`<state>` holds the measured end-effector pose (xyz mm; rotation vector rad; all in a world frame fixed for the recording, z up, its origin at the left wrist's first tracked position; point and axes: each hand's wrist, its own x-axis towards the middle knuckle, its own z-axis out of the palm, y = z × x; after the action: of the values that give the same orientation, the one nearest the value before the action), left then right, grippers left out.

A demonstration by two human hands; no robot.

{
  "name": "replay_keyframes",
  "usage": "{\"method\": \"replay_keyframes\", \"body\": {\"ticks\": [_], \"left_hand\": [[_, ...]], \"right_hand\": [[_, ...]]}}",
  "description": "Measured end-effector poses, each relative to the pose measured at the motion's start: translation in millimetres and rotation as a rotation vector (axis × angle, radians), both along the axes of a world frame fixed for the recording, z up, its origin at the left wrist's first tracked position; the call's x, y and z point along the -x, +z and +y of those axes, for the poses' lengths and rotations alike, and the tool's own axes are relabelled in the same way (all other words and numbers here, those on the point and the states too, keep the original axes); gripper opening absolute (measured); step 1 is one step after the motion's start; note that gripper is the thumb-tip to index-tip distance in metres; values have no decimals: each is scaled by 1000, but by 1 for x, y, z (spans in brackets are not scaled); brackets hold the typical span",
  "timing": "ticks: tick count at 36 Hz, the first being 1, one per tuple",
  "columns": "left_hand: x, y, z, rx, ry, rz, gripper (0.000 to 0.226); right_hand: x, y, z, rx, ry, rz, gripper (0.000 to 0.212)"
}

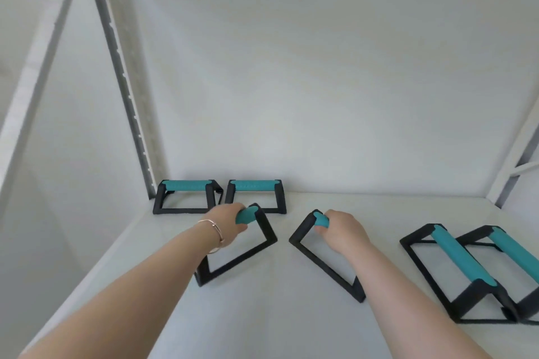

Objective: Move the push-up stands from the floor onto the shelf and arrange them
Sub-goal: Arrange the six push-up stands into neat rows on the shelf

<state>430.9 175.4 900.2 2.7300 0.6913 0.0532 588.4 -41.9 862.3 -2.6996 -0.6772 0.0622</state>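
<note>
Head view, nearest first: two bare forearms reach in over the white shelf (262, 315). Six push-up stands sit on it, each a black frame with a teal grip; no brand or writing can be read on any of them.

At the near right, two stands lie side by side and touching, the right stand (513, 259) partly cut off by the edge, the left stand (460, 264) whole. Their long axes run diagonally, from far-left to near-right.

In the middle, the left hand (230, 221) (a thin bracelet (217, 237) on its wrist) has its fingers closed around the grip of a stand (242, 253) whose bar points away and to the right. The right hand (341, 230) has its fingers wrapped around the grip of another stand (323, 256), its bar pointing away and to the left. The two held stands are apart, their far ends angled toward each other.

Farthest, against the back wall at the left, a corner stand (186, 197) and its neighbour (255, 195) sit in a row just beside each other, grips running left to right.
</note>
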Motion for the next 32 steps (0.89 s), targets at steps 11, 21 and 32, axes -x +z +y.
{"method": "replay_keyframes", "body": {"ticks": [11,21,32], "left_hand": [[51,-2,122,-209,-100,128,39],[63,-31,170,-213,-168,92,43],[55,-46,173,-137,-106,-12,41]], "right_hand": [[34,7,93,66,348,-72,37],[50,-1,151,133,480,-91,41],[47,-6,165,92,393,-10,54]]}}
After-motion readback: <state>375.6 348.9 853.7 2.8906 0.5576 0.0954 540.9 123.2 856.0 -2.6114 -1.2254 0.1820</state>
